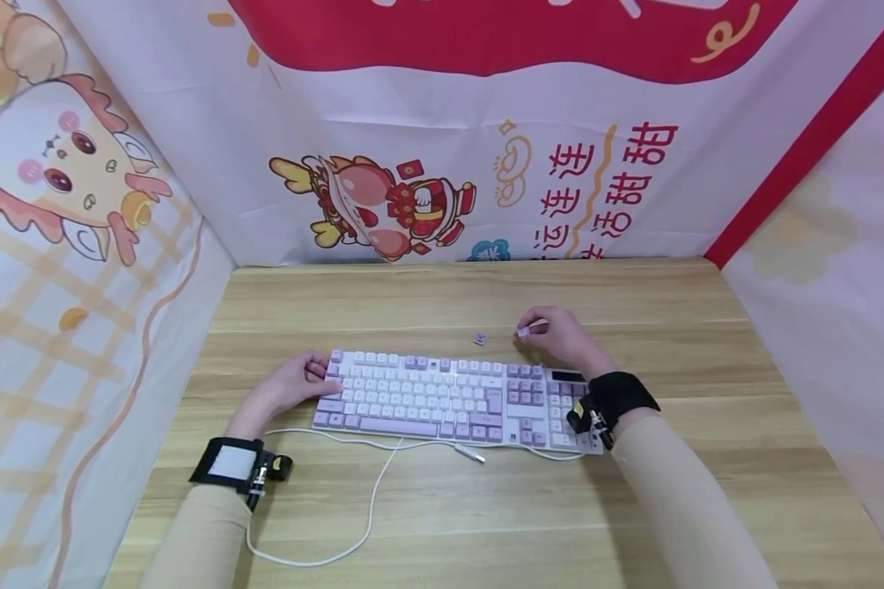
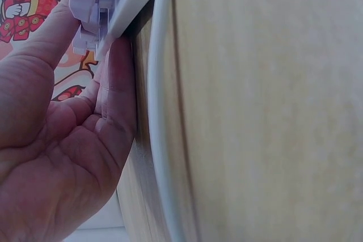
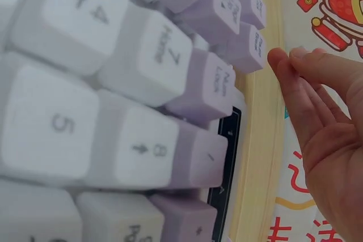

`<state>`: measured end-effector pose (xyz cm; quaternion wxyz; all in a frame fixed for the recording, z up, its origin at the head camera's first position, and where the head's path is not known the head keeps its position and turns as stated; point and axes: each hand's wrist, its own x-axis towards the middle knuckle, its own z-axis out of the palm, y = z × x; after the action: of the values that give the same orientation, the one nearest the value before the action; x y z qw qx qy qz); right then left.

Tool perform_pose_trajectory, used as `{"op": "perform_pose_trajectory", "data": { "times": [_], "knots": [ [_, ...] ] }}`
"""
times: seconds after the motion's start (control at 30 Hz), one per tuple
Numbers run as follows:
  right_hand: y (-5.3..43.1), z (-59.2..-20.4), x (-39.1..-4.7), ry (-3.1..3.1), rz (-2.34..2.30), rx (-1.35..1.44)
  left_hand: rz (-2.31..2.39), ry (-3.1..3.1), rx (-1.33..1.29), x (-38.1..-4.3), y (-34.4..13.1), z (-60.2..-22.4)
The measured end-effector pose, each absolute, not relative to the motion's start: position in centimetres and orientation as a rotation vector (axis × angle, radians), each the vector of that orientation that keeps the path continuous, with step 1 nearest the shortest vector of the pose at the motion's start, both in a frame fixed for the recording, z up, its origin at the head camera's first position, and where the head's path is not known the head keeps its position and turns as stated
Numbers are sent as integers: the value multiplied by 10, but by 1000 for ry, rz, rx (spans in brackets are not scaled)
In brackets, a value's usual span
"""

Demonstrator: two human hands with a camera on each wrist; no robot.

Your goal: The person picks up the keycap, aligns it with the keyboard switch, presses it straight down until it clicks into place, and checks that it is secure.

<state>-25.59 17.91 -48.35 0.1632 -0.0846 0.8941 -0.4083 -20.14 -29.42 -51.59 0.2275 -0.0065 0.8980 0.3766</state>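
A white and purple keyboard (image 1: pixel 412 397) lies on the wooden table. At its left end, my left hand (image 1: pixel 295 383) grips the corner, thumb over the keys and the other fingers at the side and lower edge; the left wrist view shows this hand (image 2: pixel 74 134) close up. Beyond the keyboard's back edge, my right hand (image 1: pixel 560 335) pinches a small pale keycap (image 1: pixel 523 332) between thumb and fingertips. In the right wrist view the fingertips of this hand (image 3: pixel 329 123) meet and hide the keycap. Another purple keycap (image 1: pixel 480 339) lies loose behind the keyboard.
A white cable (image 1: pixel 372 499) loops in front of the keyboard, its metal plug (image 1: pixel 470 452) lying close to the front edge. Dark spots without caps show in the top row and near the arrow keys. Printed cloth (image 1: pixel 427 106) hangs behind the wooden table (image 1: pixel 486 523) and at both sides.
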Motion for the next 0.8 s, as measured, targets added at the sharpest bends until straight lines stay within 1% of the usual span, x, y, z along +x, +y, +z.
{"op": "perform_pose_trajectory", "data": {
  "times": [0.23, 0.53, 0.8],
  "knots": [
    [177, -482, -254, 2608, -1109, -313, 1040, 2473, -16, -201, -294, -516],
    [163, -477, -250, 2533, -1166, -319, 1056, 2456, -29, -201, -295, -517],
    [145, -470, -245, 2611, -1069, -491, 1047, 2460, -22, -202, -295, -517]
  ]
}}
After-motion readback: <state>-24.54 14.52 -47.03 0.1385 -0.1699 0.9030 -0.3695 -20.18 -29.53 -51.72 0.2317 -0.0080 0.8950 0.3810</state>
